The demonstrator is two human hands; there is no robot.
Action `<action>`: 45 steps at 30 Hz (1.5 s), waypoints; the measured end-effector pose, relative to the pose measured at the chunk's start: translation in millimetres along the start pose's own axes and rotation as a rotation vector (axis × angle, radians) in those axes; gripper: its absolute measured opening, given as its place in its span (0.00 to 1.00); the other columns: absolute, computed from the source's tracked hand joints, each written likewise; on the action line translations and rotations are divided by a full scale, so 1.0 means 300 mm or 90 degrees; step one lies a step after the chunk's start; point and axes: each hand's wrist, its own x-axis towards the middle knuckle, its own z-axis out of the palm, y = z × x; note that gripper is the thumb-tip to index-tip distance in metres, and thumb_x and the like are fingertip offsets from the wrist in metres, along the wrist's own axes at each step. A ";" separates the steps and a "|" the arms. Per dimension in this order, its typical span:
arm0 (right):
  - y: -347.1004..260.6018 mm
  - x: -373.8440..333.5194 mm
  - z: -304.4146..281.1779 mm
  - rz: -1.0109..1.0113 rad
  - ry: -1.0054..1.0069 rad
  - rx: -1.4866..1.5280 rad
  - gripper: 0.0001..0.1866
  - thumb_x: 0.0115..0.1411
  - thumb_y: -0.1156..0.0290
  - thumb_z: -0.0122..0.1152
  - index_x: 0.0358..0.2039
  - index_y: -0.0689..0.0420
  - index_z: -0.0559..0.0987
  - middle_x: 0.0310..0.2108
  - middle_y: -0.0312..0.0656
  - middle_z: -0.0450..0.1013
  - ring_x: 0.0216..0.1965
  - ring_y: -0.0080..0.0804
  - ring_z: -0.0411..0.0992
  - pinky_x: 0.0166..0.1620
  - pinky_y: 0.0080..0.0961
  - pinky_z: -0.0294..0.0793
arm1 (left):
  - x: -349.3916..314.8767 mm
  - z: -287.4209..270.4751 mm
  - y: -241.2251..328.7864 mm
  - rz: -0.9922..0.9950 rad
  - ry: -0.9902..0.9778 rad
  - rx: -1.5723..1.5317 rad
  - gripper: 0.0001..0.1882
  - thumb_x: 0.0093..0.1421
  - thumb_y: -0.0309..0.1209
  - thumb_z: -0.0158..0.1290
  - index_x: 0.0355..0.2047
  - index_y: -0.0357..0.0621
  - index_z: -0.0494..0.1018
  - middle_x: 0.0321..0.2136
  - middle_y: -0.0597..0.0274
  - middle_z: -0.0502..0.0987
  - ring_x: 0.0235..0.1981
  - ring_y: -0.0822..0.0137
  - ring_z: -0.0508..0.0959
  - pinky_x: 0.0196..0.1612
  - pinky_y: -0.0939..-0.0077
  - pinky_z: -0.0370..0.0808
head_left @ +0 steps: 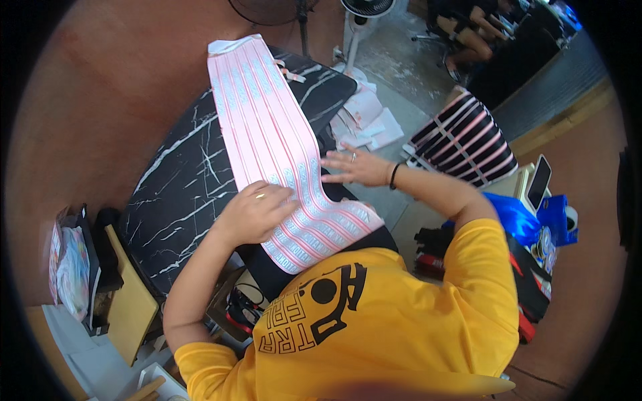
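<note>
A long pink sheet (271,127) with red lines and rows of pale blue lettering stretches along the black marble-patterned table (180,174) and bends down over its near edge toward my lap. My left hand (257,212) rests on the sheet near that bend, its fingers curled and drawn together. Their tips are partly hidden, so whether they pinch anything cannot be made out. At the sheet's right edge, my right hand (353,167) hovers or touches lightly with its fingers spread; it holds nothing.
Pink scraps (289,72) lie at the table's far end. White papers (368,120) are on the floor beyond its right side. A black-and-pink striped piece (465,137) stands at the right. A fan (366,13) is at the back; a wooden board (130,294) leans at the left.
</note>
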 end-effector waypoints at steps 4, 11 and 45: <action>-0.081 0.051 0.157 0.043 -0.079 0.095 0.32 0.62 0.67 0.51 0.66 0.33 0.59 0.71 0.38 0.50 0.71 0.40 0.49 0.68 0.62 0.42 | -0.238 -0.040 0.017 -0.186 -0.283 0.009 0.36 0.47 0.26 0.56 0.61 0.48 0.65 0.65 0.55 0.61 0.67 0.56 0.60 0.68 0.48 0.54; -0.131 0.089 0.131 -0.219 0.037 0.295 0.29 0.59 0.60 0.57 0.63 0.40 0.68 0.64 0.42 0.64 0.64 0.43 0.63 0.67 0.48 0.56 | -0.327 0.110 0.152 -0.247 -0.277 -0.140 0.37 0.51 0.26 0.55 0.64 0.54 0.63 0.69 0.59 0.56 0.71 0.57 0.53 0.68 0.34 0.41; 0.561 0.676 0.097 0.667 0.355 0.392 0.36 0.50 0.62 0.72 0.56 0.67 0.69 0.50 0.62 0.73 0.53 0.53 0.72 0.55 0.40 0.71 | -0.146 0.194 -0.068 -0.755 0.317 -0.337 0.40 0.48 0.19 0.64 0.61 0.48 0.62 0.39 0.55 0.73 0.40 0.61 0.77 0.47 0.70 0.74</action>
